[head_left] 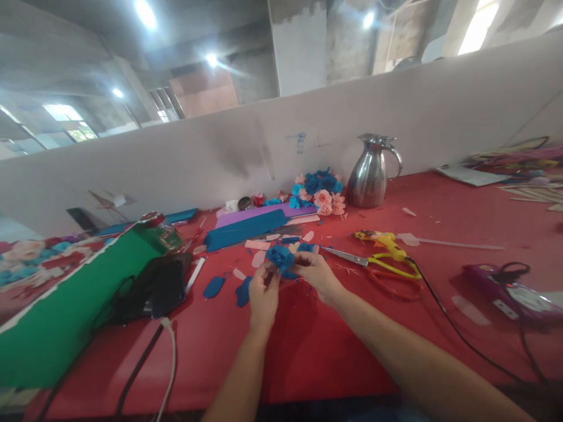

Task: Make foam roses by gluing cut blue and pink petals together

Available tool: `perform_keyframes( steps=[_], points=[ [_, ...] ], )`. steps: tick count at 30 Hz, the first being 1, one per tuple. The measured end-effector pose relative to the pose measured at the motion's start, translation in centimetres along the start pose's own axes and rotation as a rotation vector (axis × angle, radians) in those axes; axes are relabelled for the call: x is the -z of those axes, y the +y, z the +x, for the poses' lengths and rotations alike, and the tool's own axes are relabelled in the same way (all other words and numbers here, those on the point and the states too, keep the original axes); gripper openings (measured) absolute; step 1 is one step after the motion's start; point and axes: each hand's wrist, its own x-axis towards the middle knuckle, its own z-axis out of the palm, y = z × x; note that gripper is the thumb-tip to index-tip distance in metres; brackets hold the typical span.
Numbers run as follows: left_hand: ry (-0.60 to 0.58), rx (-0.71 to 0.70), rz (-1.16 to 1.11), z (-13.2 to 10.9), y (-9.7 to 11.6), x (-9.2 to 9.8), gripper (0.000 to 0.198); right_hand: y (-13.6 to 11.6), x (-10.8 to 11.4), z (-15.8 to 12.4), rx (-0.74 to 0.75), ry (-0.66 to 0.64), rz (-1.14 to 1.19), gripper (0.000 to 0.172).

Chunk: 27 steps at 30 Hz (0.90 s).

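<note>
One red table (321, 357) is flanked at the left by one green panel (79, 310). Toward the back, one steel jug (368, 179) and one blue sheet (246, 230) are set well apart. To the right, one pair of scissors (352, 257) is laid with its tip pointed left, just beyond the right hand (319, 272); one yellow glue gun (393, 246) is placed by its handles. One blue paper flower (280, 255) is held between both hands, neither being nearer. It is pinched from the lower left by the closed thumb and fingers of the left hand (264, 290); from the right, a petal edge is apparently nipped by pressed-together fingertips. No long axis can be told in the rounded bloom. Two loose blue petals (214, 287) are seen left of the left hand.
</note>
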Motion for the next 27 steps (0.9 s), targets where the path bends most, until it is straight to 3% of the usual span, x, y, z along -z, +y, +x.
perform_keyframes(
  steps=[12, 27],
  points=[
    [0.012, -0.047, 0.091, -0.3, 1.0, -0.3, 0.010, 0.1, -0.2, 0.0, 0.019, -0.034, 0.000, 0.027],
    [-0.001, -0.068, 0.141, -0.2, 0.1, 0.0, 0.017, -0.1, -0.3, -0.2, 0.053, -0.072, -0.025, 0.017]
  ],
)
